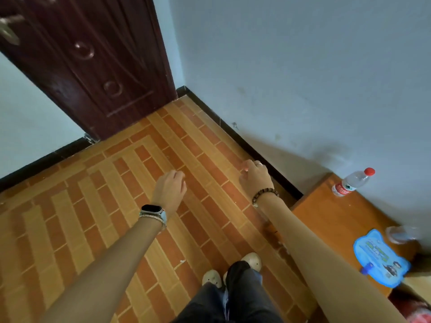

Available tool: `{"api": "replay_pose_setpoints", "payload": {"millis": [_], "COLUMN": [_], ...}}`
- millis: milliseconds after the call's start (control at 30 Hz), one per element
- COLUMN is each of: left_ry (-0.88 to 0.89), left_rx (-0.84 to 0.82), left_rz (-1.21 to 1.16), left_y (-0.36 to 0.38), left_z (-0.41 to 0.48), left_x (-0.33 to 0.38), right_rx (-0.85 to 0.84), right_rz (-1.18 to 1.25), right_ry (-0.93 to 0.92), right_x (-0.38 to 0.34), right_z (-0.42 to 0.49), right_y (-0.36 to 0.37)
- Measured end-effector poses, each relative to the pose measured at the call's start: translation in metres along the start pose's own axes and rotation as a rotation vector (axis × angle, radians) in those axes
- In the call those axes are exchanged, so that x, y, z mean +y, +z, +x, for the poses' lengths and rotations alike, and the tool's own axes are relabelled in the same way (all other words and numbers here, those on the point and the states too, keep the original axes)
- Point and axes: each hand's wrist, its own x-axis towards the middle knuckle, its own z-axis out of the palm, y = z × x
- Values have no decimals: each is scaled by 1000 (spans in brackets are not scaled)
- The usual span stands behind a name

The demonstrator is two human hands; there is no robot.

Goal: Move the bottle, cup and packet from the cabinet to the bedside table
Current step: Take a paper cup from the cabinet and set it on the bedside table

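Observation:
A clear plastic bottle point(352, 183) with a red cap and red label stands on an orange wooden table point(331, 217) at the right, against the wall. A blue cat-shaped packet point(379, 257) lies flat on the same top, and a clear cup point(401, 233), blurred, stands just beyond it. My left hand point(169, 190) and my right hand point(255, 177) hang out in front of me over the floor, both empty with fingers loosely curled. The right hand is well left of the table.
A dark red door point(93, 66) stands at the far left corner. The pale wall point(303, 78) runs along the right with a black skirting board point(245, 145). Orange brick-pattern tiles point(105, 194) cover the floor. My feet point(233, 269) show at the bottom.

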Motion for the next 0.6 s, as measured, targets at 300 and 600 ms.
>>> {"api": "replay_pose_setpoints", "payload": {"millis": [300, 600], "left_ry": [-364, -804], "left_rx": [127, 212], "left_rz": [98, 135], "left_y": [-64, -102], "left_z": [-76, -124], "left_x": [-107, -166], "right_rx": [-161, -342], "right_rz": [-117, -167], "right_ry": [-415, -831], "right_x": [-142, -268], "right_z": [31, 80], "right_y": [60, 99]}}
